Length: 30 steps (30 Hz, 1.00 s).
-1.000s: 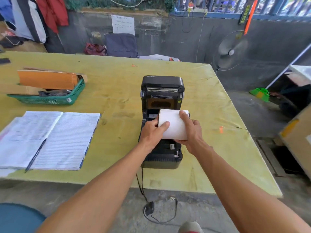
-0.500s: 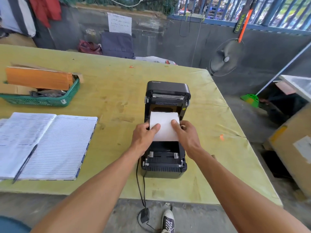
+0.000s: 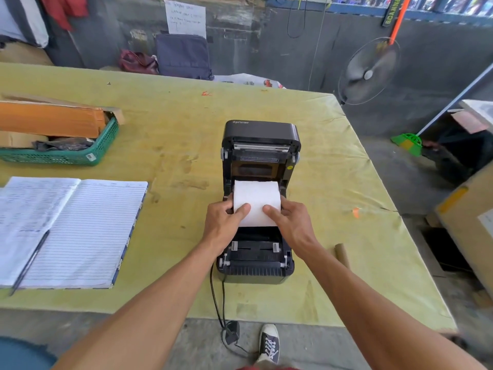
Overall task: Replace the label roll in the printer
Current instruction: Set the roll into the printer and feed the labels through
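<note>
The printer (image 3: pixel 258 198) sits lid-up near the table's (image 3: pixel 170 124) front edge, so its bay is reachable from above. The label roll (image 3: pixel 256 202) lies in that bay, just in front of the raised lid. The left hand (image 3: pixel 225 222) and right hand (image 3: pixel 289 222) pinch it from either side — thumbs on top, fingers at its ends — likely to seat it squarely between the holders. A bare cardboard core (image 3: pixel 342 254) lies right of the printer, apparently the spent one.

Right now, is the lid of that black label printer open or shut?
Open. The black label printer's lid is tipped up and back, exposing the bay where the left hand and right hand hold the white label roll.
</note>
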Each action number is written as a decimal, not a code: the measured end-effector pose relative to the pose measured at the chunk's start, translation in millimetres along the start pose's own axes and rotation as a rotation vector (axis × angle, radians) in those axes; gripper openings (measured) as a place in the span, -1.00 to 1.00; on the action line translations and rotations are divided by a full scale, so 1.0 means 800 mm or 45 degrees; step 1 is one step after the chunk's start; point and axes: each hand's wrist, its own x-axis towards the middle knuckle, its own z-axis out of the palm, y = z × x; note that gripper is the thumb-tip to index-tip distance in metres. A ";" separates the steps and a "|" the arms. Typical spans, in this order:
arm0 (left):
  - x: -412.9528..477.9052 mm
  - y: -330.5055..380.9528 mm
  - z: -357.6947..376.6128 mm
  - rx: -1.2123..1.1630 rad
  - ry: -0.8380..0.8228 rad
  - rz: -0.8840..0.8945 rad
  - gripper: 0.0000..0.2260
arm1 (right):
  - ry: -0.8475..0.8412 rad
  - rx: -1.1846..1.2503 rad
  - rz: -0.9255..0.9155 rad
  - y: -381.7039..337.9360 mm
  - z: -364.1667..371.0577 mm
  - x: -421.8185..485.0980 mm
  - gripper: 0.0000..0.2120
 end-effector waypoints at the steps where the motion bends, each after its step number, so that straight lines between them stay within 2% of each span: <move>1: -0.001 -0.002 0.000 0.020 0.002 0.008 -0.76 | -0.009 -0.001 -0.007 0.002 0.001 0.000 -0.69; 14: -0.002 -0.011 0.004 0.178 0.061 0.016 -0.77 | -0.004 -0.276 0.172 0.037 0.003 0.008 -0.41; 26: 0.002 -0.006 0.001 0.201 0.007 -0.016 -0.75 | 0.024 -0.271 0.157 0.033 0.001 0.010 -0.40; 30: 0.007 -0.004 -0.002 0.204 -0.057 -0.073 -0.72 | 0.023 -0.181 0.081 0.024 -0.003 0.005 -0.58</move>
